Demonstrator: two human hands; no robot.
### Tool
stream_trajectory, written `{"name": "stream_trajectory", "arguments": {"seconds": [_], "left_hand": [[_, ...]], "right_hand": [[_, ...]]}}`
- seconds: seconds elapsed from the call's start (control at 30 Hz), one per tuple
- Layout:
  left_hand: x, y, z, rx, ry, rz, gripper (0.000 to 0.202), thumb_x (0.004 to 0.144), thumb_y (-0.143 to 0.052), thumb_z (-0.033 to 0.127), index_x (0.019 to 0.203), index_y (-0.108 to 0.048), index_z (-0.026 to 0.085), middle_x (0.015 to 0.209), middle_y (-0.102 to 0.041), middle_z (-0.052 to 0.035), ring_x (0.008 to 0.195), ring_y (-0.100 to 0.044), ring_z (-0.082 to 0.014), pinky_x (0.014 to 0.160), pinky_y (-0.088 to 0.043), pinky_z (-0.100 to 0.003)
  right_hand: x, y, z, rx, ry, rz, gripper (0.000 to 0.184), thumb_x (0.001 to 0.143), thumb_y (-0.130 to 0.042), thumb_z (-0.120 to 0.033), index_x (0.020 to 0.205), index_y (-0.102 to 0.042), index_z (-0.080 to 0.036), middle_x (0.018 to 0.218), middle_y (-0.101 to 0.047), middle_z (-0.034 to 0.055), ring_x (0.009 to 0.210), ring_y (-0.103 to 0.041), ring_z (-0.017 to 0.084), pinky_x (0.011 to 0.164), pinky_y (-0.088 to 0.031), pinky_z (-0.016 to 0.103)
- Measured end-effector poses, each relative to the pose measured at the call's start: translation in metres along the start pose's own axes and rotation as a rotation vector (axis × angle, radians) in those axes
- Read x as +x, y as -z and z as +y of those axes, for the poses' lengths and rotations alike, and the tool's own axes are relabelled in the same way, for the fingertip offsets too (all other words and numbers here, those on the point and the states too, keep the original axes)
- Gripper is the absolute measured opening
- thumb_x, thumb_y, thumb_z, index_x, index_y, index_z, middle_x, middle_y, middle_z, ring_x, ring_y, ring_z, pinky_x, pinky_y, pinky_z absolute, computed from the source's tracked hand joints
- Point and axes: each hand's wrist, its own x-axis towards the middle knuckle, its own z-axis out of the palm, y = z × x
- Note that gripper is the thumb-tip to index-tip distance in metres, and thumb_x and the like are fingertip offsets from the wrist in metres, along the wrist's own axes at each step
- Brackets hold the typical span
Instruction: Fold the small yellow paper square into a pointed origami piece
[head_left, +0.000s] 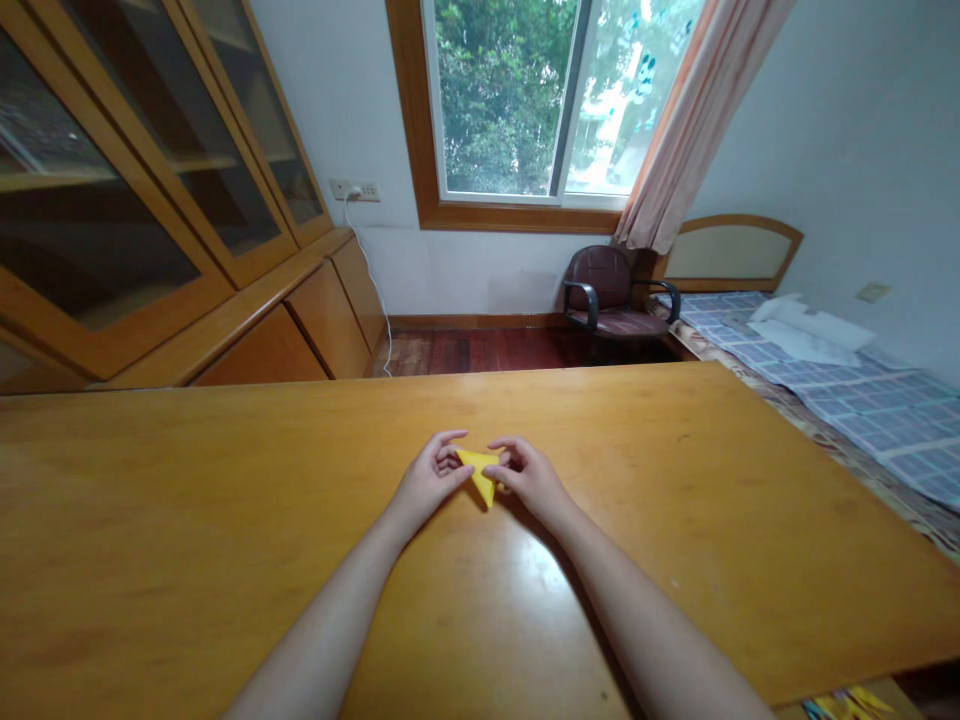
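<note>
A small folded piece of yellow paper [481, 473], pointed toward me, sits at the middle of the wooden table [225, 520]. My left hand [431, 477] pinches its left edge with thumb and fingers curled. My right hand [527, 474] pinches its right edge the same way. Both hands rest low over the tabletop, with the paper between them.
A glass-fronted wooden cabinet [150, 210] stands at the left. A dark armchair [611, 295] is under the window, and a bed [840, 380] with a checked cover lies along the right wall. Coloured paper pieces [847, 703] show beyond the table's near right corner.
</note>
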Motion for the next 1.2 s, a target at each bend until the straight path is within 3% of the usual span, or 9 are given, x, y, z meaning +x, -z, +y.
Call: {"name": "stream_trajectory", "arguments": {"seconds": [0.4, 0.67, 0.97, 1.2], "left_hand": [[0.0024, 0.0032, -0.0059, 0.015, -0.013, -0.004, 0.051, 0.069, -0.075, 0.029, 0.116, -0.058, 0.016, 0.092, -0.067, -0.0034, 0.090, -0.065, -0.0186, 0.086, -0.052, -0.032], [-0.0033, 0.0037, 0.0013, 0.151, -0.014, -0.064, 0.032, 0.076, -0.070, 0.035, 0.102, -0.066, 0.017, 0.090, -0.067, -0.0043, 0.087, -0.064, -0.0196, 0.082, -0.051, -0.032], [-0.0024, 0.0045, -0.0010, 0.212, -0.033, -0.054, 0.029, 0.076, -0.070, 0.036, 0.097, -0.068, 0.017, 0.084, -0.067, -0.0029, 0.078, -0.063, -0.0182, 0.074, -0.050, -0.028], [-0.0029, 0.0039, 0.0003, 0.210, -0.034, -0.055, 0.028, 0.077, -0.070, 0.036, 0.097, -0.068, 0.017, 0.088, -0.069, -0.0032, 0.080, -0.064, -0.0182, 0.075, -0.050, -0.028]], "right_hand": [[-0.0040, -0.0017, -0.0069, 0.052, -0.007, -0.015, 0.046, 0.072, -0.077, -0.030, 0.114, -0.060, -0.020, 0.081, -0.060, -0.0017, 0.069, -0.057, 0.011, 0.064, -0.045, 0.025], [-0.0040, -0.0004, -0.0079, 0.020, 0.001, -0.007, 0.040, 0.075, -0.074, -0.031, 0.111, -0.061, -0.021, 0.076, -0.057, -0.0040, 0.064, -0.054, 0.011, 0.061, -0.043, 0.025], [-0.0018, 0.0001, -0.0010, 0.017, 0.004, -0.007, 0.038, 0.077, -0.073, -0.033, 0.111, -0.060, -0.021, 0.070, -0.056, -0.0058, 0.059, -0.051, 0.010, 0.058, -0.041, 0.024], [-0.0023, -0.0002, -0.0016, 0.026, 0.000, 0.001, 0.039, 0.078, -0.072, -0.033, 0.113, -0.060, -0.021, 0.069, -0.057, -0.0057, 0.057, -0.051, 0.010, 0.057, -0.041, 0.024]]}}
